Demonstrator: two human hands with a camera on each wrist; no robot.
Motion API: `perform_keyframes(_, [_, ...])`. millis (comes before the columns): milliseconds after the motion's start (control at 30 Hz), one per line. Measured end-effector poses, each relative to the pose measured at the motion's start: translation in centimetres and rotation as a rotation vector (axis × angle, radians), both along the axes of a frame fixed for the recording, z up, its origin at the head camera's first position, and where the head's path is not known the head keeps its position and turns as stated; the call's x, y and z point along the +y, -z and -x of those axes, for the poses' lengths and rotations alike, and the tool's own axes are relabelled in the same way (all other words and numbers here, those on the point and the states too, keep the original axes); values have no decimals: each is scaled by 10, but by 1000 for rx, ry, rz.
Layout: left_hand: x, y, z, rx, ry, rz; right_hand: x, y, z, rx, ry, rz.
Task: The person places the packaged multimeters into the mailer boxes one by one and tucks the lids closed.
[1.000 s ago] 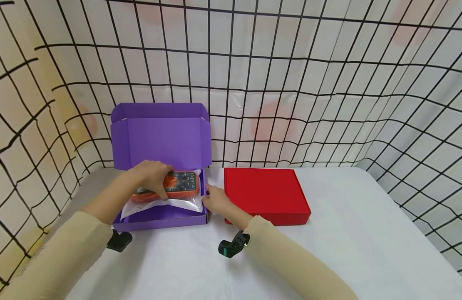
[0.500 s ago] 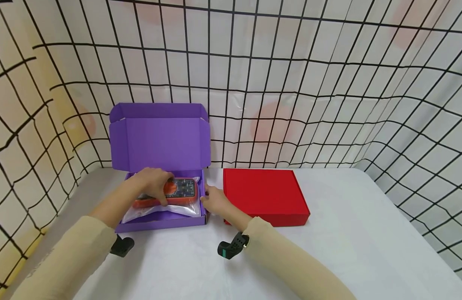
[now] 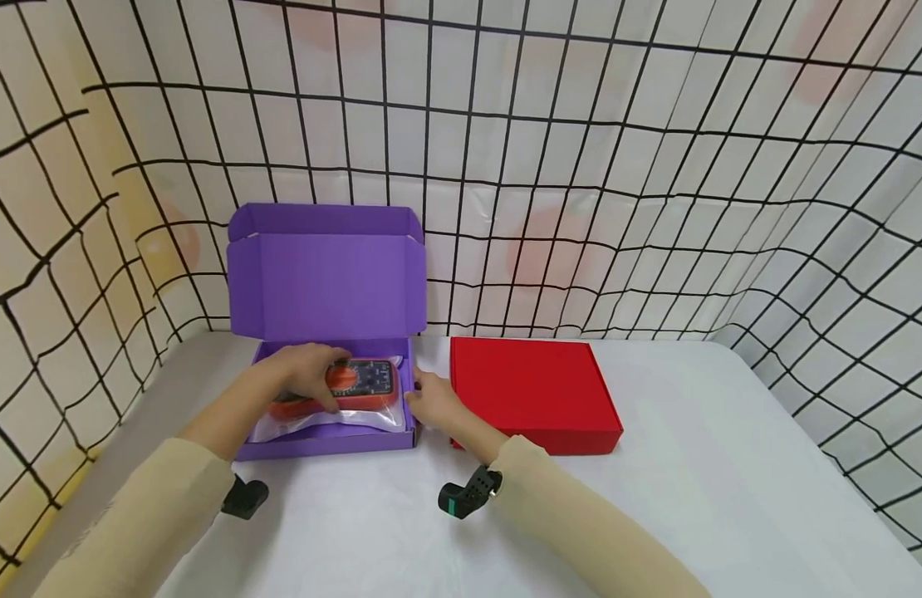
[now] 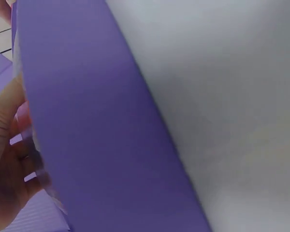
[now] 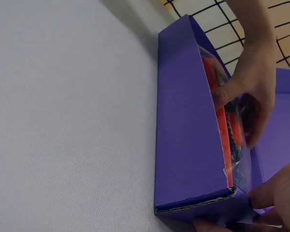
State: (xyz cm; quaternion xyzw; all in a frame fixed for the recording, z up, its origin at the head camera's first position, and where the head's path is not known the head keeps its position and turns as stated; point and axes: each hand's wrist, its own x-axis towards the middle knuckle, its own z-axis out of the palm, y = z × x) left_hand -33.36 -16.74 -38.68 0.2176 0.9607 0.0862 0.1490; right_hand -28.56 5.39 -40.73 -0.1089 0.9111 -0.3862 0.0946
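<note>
An orange and black multimeter (image 3: 365, 378) in a clear plastic bag lies inside the open purple box (image 3: 322, 448). My left hand (image 3: 306, 374) grips the multimeter across its body, thumb on the near side and fingers over the far side. In the right wrist view that same left hand (image 5: 253, 92) reaches over the box wall onto the bagged multimeter. My right hand (image 3: 434, 400) holds the box's right side wall, its thumb and fingers (image 5: 275, 195) at the corner. The left wrist view shows mostly the box's front wall (image 4: 92, 121), with the left hand (image 4: 9, 159) partly behind it.
A closed red box (image 3: 532, 390) lies just right of the purple one. The purple lid (image 3: 330, 282) stands upright at the back. White cloth covers the table (image 3: 341, 523), and a black grid net (image 3: 491, 183) over white sheeting surrounds it on the back and sides.
The left hand has lowered the bagged multimeter deeper into the purple box, mostly in the first half second. My right hand stays at the box's right wall.
</note>
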Motion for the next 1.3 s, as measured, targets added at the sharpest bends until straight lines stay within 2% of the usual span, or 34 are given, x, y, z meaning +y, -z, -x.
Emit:
perform_keyframes(200, [-13, 2, -8, 10, 0, -121, -2, 1, 0, 16, -17, -2])
perform_keyframes(367, [-28, 2, -13, 103, -20, -219, -4, 1, 0, 21, -33, -12])
perform_keyframes(500, [-40, 0, -17, 280, -62, -362, -4, 0, 0, 0, -25, -1])
perform_keyframes(633, [-51, 0, -20, 538, -128, -503, -3, 0, 3, -14, 10, 13])
perform_keyframes(700, [-57, 0, -21, 646, -168, -564, -2, -1, 6, -21, 43, 28])
perform_keyframes(767, [-62, -2, -21, 724, -206, -609, -1, -4, 11, -10, 70, 34])
perform_keyframes(867, [-70, -5, -20, 782, -267, -641, -1, -14, 18, -16, 111, 49])
perform_keyframes(967, [-78, -8, -19, 805, -343, -655, -1, -26, 26, -24, 143, 66])
perform_keyframes(1067, [-84, -12, -17, 770, -454, -683, 0, -35, 34, -8, 178, 78])
perform_keyframes(1200, [-93, -18, -13, 617, -573, -702, 0, -43, 44, 16, 214, 126])
perform_keyframes(1300, [-97, -23, -10, 475, -591, -681, -2, -47, 47, 7, 232, 174])
